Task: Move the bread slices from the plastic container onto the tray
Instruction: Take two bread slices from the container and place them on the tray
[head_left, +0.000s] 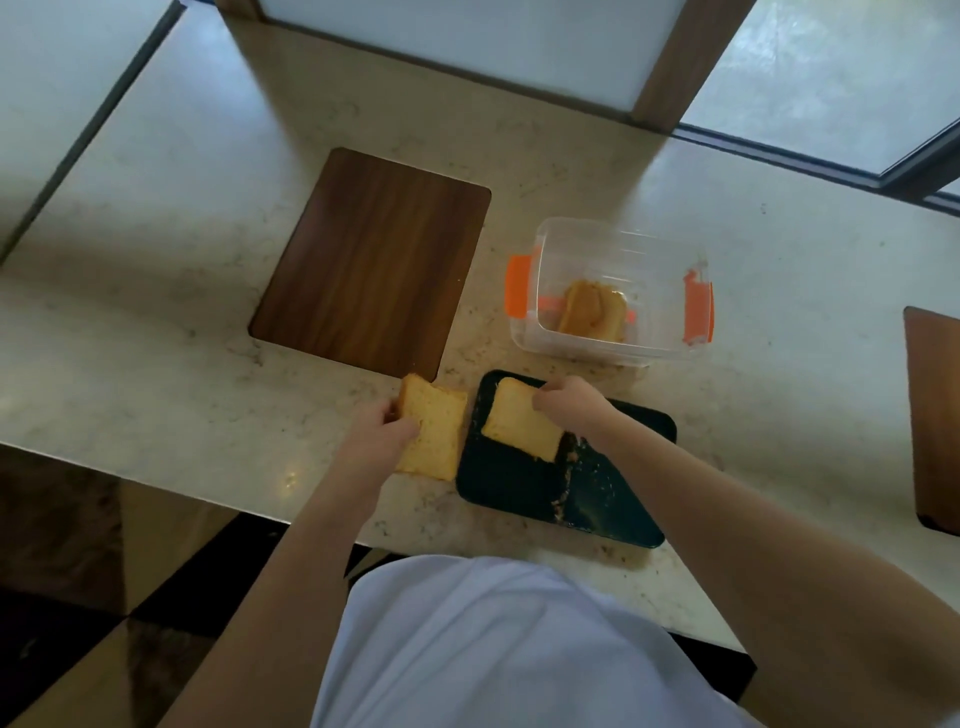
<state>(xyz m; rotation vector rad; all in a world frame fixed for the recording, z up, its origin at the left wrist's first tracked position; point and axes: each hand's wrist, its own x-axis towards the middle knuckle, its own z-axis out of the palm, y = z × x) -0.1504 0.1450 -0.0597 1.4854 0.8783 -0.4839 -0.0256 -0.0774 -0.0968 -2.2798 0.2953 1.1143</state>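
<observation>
A clear plastic container (613, 244) with orange clips stands on the counter, and one brown bread piece (592, 314) lies in its bottom. In front of it sits a dark tray (509, 488) strewn with crumbs. My right hand (569, 405) grips a yellow bread slice (519, 428) that rests on the tray's far left part. My left hand (382, 434) holds a second bread slice (436, 431) just left of the tray, over the counter.
A brown wooden board (374, 260) lies on the marble counter (156, 322) at the left of the container. Another wooden board's edge (932, 415) shows at the far right. The counter's front edge runs close to my body.
</observation>
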